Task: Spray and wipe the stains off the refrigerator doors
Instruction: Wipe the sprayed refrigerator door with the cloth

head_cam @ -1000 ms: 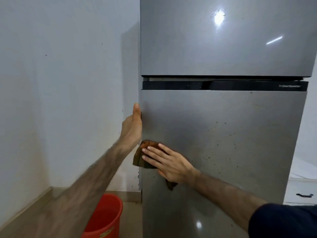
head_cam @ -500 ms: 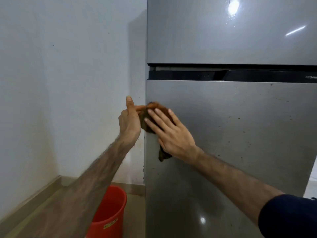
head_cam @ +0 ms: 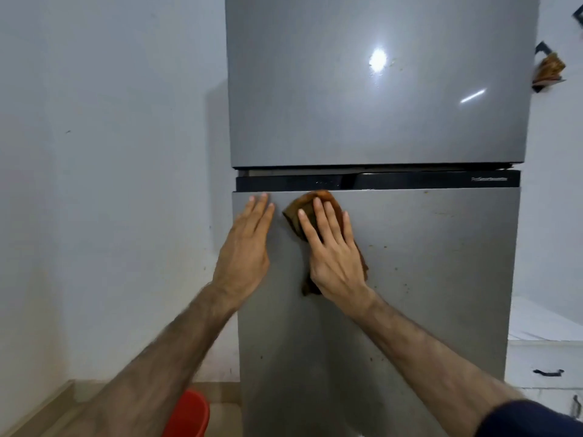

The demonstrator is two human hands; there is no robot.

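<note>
Wiping is the step in hand: right hand point(head_cam: 334, 257), fingers straight and slightly spread, presses brown cloth point(head_cam: 315, 205) against lower door point(head_cam: 426, 279) just under its top edge, left hand point(head_cam: 244, 253) flat alongside with fingers together, and specks to the right look next.

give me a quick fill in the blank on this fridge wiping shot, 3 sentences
1. The right hand presses a brown cloth against the grey ____ refrigerator door.
2. The left hand lies ____ on that door, holding nothing.
3. The bucket on the floor by the refrigerator's left corner is ____ in colour.

Missing words: lower; flat; red
</note>
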